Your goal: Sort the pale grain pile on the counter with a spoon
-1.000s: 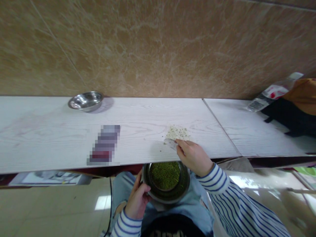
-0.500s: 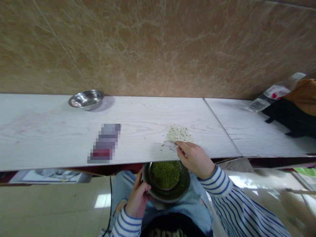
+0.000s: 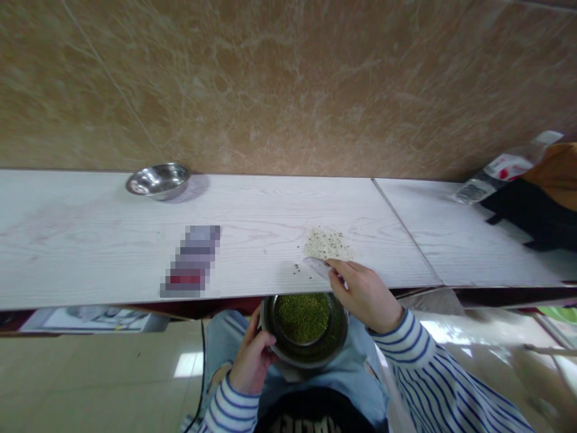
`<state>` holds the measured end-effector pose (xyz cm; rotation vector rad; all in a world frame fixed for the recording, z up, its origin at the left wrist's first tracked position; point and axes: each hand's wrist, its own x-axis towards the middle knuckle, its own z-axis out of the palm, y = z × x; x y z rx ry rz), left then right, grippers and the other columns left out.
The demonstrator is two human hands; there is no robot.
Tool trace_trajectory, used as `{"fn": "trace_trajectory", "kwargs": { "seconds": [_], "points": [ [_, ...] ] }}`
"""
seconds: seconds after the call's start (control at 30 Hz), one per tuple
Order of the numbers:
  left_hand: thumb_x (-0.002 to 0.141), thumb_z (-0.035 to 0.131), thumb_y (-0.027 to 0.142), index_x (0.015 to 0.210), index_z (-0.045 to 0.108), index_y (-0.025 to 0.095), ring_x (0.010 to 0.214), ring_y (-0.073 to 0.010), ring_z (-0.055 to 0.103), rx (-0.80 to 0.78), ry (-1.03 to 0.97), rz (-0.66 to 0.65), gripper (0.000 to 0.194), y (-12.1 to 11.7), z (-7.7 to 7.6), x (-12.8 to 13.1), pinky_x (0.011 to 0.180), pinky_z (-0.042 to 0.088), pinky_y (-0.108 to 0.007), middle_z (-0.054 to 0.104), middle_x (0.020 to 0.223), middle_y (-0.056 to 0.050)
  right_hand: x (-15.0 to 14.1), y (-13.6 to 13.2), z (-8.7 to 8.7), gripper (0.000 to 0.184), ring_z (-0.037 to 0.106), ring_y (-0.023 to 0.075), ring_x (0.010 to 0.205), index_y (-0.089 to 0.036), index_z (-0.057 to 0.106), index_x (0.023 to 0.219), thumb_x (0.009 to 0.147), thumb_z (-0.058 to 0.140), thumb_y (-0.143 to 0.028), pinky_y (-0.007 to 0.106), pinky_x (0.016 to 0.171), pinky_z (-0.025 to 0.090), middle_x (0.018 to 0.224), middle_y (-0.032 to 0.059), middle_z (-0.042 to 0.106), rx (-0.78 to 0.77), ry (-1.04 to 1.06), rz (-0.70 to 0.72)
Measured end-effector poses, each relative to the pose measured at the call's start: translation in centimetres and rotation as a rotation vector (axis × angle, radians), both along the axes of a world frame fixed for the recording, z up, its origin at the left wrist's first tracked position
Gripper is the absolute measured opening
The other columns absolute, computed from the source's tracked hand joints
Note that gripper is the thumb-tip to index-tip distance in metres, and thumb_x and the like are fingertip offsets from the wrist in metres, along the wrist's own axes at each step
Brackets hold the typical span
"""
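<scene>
My left hand [image 3: 253,359] is closed on the left rim of a metal bowl [image 3: 339,337], its thumb over the edge. The bowl rests on my lap just below the table edge and holds many small green beans [image 3: 303,317], which look like mung beans. Over the table's front edge, my right hand [image 3: 366,293] pinches a clear plastic spoon [image 3: 317,265]. The spoon's tip lies close to the near side of a spread pile of pale, rice-like grains [image 3: 328,243] dotted with dark beans. A few loose beans lie left of the spoon.
A second metal bowl [image 3: 158,181] stands at the back left of the white table [image 3: 252,210], near the marbled wall. A pixelated flat object [image 3: 192,261] lies nearer the front. To the right are a clear bottle [image 3: 500,171] and a black and brown bag [image 3: 541,198].
My right hand and the spoon have moved slightly to the right, away from the loose beans. My left hand keeps the bowl in nearly the same place.
</scene>
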<state>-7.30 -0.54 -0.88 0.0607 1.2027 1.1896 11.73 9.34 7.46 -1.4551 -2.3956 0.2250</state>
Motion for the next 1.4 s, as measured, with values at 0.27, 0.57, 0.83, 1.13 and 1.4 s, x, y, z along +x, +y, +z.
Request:
{"fn": "trace_trajectory", "kwargs": {
  "seconds": [0.27, 0.57, 0.83, 1.13, 1.4],
  "points": [
    [0.054, 0.053, 0.009, 0.122, 0.047, 0.028, 0.070, -0.0141, 0.049, 0.000, 0.009, 0.005, 0.071, 0.0, 0.0, 0.0, 0.052, 0.043, -0.025, 0.059, 0.093, -0.001, 1.4, -1.0, 0.1, 0.027, 0.061, 0.0168, 0.075, -0.015, 0.059, 0.106, 0.086, 0.041, -0.021, 0.030, 0.072, 0.047, 0.085, 0.0078, 0.066, 0.002, 0.015, -0.014],
    [0.055, 0.052, 0.010, 0.122, 0.045, 0.028, 0.070, -0.0146, 0.048, 0.003, 0.021, -0.026, 0.070, 0.1, -0.1, 0.2, 0.050, 0.043, -0.025, 0.057, 0.094, 0.000, 2.6, -2.4, 0.3, 0.027, 0.062, 0.0167, 0.074, -0.017, 0.060, 0.104, 0.086, 0.041, -0.022, 0.030, 0.072, 0.047, 0.083, 0.0070, 0.066, -0.043, -0.020, 0.007],
    [0.055, 0.053, 0.010, 0.121, 0.047, 0.028, 0.071, -0.0146, 0.050, -0.004, 0.018, 0.003, 0.069, 0.0, -0.1, 0.1, 0.051, 0.043, -0.025, 0.059, 0.095, 0.000, 2.3, -1.6, -0.1, 0.029, 0.062, 0.0181, 0.077, -0.015, 0.059, 0.106, 0.087, 0.039, -0.023, 0.032, 0.074, 0.047, 0.084, 0.0086, 0.066, -0.034, -0.035, -0.017],
    [0.055, 0.054, 0.010, 0.123, 0.046, 0.029, 0.072, -0.0146, 0.050, -0.015, 0.022, -0.004, 0.071, 0.1, -0.2, 0.0, 0.051, 0.042, -0.024, 0.059, 0.095, 0.000, 1.3, -1.7, -0.3, 0.029, 0.061, 0.0175, 0.078, -0.015, 0.059, 0.106, 0.086, 0.038, -0.022, 0.031, 0.074, 0.046, 0.084, 0.0087, 0.066, -0.046, -0.012, 0.014],
    [0.053, 0.055, 0.011, 0.123, 0.047, 0.029, 0.073, -0.0151, 0.051, -0.020, 0.026, 0.027, 0.073, 0.0, -0.2, 0.0, 0.052, 0.042, -0.025, 0.059, 0.099, 0.000, -0.6, -0.1, -0.1, 0.029, 0.061, 0.0165, 0.073, -0.015, 0.058, 0.107, 0.086, 0.039, -0.020, 0.028, 0.069, 0.044, 0.082, 0.0075, 0.067, -0.038, -0.063, -0.006]
  ]
}}
